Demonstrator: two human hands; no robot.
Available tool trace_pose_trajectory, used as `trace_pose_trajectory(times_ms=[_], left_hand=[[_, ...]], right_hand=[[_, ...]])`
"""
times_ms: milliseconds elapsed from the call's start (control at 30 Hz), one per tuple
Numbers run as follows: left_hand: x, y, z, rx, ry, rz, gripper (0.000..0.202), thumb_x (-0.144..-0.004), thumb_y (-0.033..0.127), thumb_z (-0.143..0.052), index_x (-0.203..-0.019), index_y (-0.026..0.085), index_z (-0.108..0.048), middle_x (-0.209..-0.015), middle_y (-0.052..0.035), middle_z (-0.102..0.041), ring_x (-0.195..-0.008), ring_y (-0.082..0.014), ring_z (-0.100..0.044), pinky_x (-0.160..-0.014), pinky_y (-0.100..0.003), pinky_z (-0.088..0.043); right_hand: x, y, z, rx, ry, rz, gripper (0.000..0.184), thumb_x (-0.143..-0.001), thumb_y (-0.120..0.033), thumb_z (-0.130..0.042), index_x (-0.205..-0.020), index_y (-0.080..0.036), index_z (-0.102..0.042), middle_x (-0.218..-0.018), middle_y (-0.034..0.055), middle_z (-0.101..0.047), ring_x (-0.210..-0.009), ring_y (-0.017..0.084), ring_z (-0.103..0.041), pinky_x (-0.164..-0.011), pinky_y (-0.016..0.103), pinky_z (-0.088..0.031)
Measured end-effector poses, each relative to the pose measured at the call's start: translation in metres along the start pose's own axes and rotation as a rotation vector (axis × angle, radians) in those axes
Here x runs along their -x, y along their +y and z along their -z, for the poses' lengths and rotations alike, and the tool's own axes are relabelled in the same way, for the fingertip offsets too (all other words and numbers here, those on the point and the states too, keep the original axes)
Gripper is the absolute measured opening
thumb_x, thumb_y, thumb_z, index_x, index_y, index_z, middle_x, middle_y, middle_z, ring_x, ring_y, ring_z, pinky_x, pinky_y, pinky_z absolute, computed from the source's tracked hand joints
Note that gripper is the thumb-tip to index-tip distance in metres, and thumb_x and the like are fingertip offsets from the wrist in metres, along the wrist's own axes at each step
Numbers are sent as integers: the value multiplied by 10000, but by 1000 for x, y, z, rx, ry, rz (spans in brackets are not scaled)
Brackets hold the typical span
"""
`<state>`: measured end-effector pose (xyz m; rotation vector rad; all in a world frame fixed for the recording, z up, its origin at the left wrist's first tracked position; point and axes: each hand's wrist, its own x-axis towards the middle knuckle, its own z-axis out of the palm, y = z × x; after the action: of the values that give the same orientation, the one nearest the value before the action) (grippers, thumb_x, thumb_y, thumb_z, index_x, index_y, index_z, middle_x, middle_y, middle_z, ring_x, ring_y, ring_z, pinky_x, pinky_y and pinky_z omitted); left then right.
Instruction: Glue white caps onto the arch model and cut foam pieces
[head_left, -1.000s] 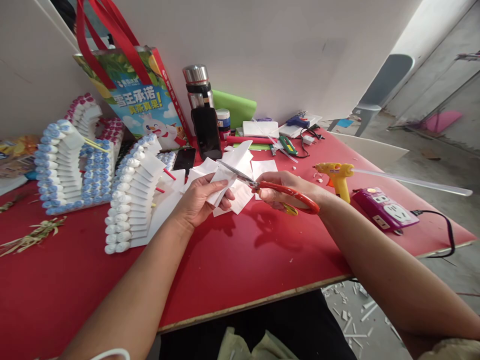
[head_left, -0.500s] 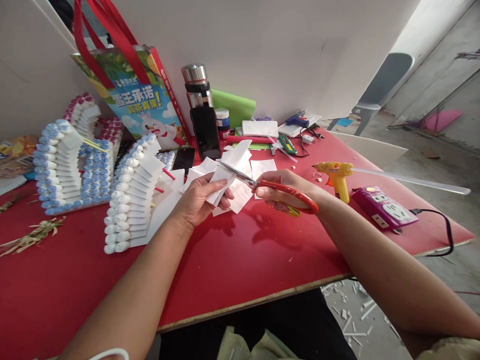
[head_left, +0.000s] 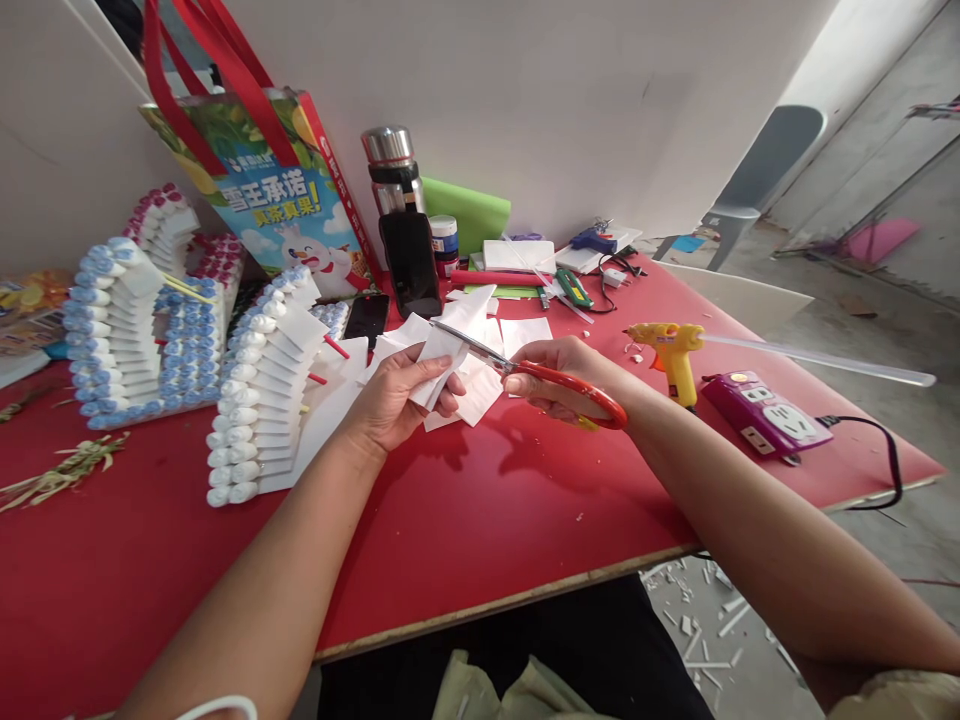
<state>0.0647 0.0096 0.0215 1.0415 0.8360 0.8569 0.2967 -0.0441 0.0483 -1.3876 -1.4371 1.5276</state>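
My left hand (head_left: 397,400) pinches a small white sheet piece (head_left: 435,362) above the red table (head_left: 465,520). My right hand (head_left: 562,378) grips red-handled scissors (head_left: 525,372), and their blades reach left into the held white piece. More loose white pieces (head_left: 517,335) lie on the table just behind both hands. A curved white model with rows of white caps (head_left: 259,400) stands left of my left hand.
A blue-capped model (head_left: 135,340) stands far left, dry sprigs (head_left: 64,475) in front of it. Behind are a printed bag (head_left: 277,200), steel flask (head_left: 394,170), black phone (head_left: 411,262) and green roll (head_left: 469,210). A yellow glue gun (head_left: 671,350) and purple power strip (head_left: 765,415) lie right.
The view has drifted slightly. Both hands hold almost the same pose, with the scissors still at the white piece.
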Motion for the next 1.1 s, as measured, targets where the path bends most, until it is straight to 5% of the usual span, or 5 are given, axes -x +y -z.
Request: trace_pose_trajectory(times_ms=[300,500,733,867,1100], left_hand=[[-2,0,-1,89,-9,-37,231,-833,280,-713,-1004,128,-687,-838,-83,-757,-551,-134,-687,-498,-201,-549],[-7,1,-6,345,-13,-181,379,-880,430,-659,-1139,154,-656,-1274,-126,-673,-1216,-296,-625,-956,-377,-571],[-10,-4,-7,322,-8,-269,581,-865,354,-689,-1404,295,-481,-1407,-62,-592,-1363,-273,-498,-1085,-440,-469],[-12,-9,-4,224,22,-341,751,-876,339,-671,-1521,409,-294,-1555,-4,-438,-1457,-239,-368,-1172,-469,-351],[-16,-13,3,-87,73,-469,556,-930,546,-504,-1455,365,-478,-1639,42,-270,-1531,-265,-153,-1236,-475,-198]], right_hand=[[0,0,-2,153,154,49,516,-701,-676,-739,-811,-196,-585,-534,-32,-504,-371,74,-370,-376,236,-285],[5,2,14,990,651,-86,321,-826,-494,-630,-869,-178,-668,-729,106,-652,-651,250,-620,-526,306,-382],[7,16,32,1253,519,-418,217,-791,-258,-540,-874,-145,-706,-800,160,-685,-785,315,-677,-577,332,-425],[9,17,36,1334,461,-359,256,-831,-353,-541,-832,-146,-691,-817,151,-690,-789,305,-673,-584,332,-433],[-3,-10,-11,1499,286,-37,255,-838,-350,-618,-950,-131,-690,-966,162,-710,-823,288,-681,-586,312,-443]])
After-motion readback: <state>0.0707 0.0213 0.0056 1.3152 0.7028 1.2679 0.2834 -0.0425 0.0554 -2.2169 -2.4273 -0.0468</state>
